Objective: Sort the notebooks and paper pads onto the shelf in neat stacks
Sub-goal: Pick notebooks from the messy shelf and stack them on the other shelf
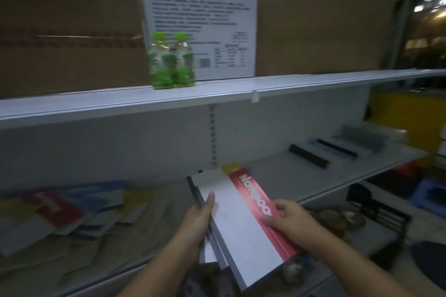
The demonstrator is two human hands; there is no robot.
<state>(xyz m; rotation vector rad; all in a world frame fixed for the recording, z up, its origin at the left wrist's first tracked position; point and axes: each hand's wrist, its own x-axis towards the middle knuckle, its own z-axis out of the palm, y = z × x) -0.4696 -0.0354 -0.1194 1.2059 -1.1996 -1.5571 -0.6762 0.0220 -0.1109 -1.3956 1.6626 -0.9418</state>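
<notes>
The person holds a stack (239, 231) of notebooks in both hands, above the front edge of the lower shelf (277, 176) and about at its middle. The stack's long axis runs away from the person toward the back of the shelf, its far end leaning a little to the left. It is tipped, with the left long edge raised and the far end higher in view. The top cover is white with a red band (255, 198) along the right long edge. White lettering runs lengthwise on the band. A yellow corner (230, 167) pokes out at the far end, and darker covers show along the left edge.

The left hand (196, 222) grips the left long edge, thumb flat on the white cover and fingers hidden under the stack. The right hand (289, 222) grips the right edge, thumb pressed on the red band and fingers curled over the side. Both forearms reach forward from the bottom of the view.

To the left on the lower shelf lies a loose heap (65, 207) of red, blue and yellow notebooks. To the right lie three pads (309, 156) side by side, well apart from the stack. On the upper shelf (217, 90) two green bottles (171, 62) stand in front of a white box (200, 14), with cartons (321, 31) on either side.
</notes>
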